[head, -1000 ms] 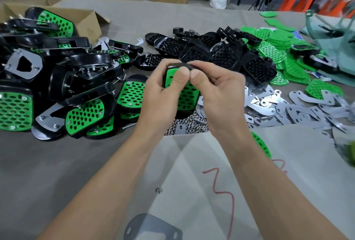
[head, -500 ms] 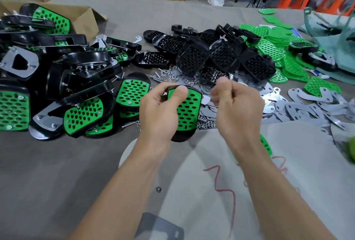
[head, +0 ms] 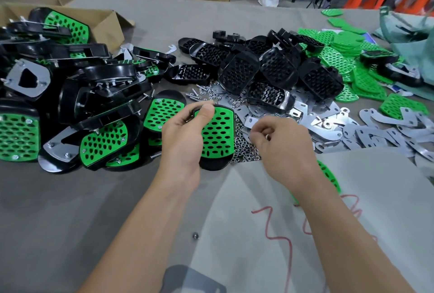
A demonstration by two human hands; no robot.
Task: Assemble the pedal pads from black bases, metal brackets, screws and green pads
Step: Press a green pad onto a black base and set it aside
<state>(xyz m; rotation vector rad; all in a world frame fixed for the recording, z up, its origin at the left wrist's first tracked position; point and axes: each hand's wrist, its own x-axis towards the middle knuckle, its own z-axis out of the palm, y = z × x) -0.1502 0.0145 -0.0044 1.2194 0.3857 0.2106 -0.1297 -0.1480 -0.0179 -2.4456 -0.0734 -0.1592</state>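
Observation:
My left hand [head: 185,133] grips a black base with a green pad [head: 217,135] pressed into it, thumb lying over the pad's top edge. My right hand [head: 279,144] hovers just right of it over a heap of small nuts [head: 244,149], fingers curled, with something small and pale showing between them. Loose black bases [head: 270,69] lie piled behind, metal brackets [head: 375,133] spread to the right, and green pads [head: 347,58] are stacked at the far right. Screws [head: 199,94] lie scattered above my left hand.
A heap of assembled pedal pads [head: 70,105] fills the left side, beside an open cardboard box [head: 103,22]. One bracket [head: 195,278] and a lone nut [head: 195,236] lie near the front edge. A green pad [head: 328,177] sits under my right forearm.
My right hand has come off the pad's top edge and dropped right, down to the nut heap. My left hand keeps hold of the pedal and has lowered it slightly.

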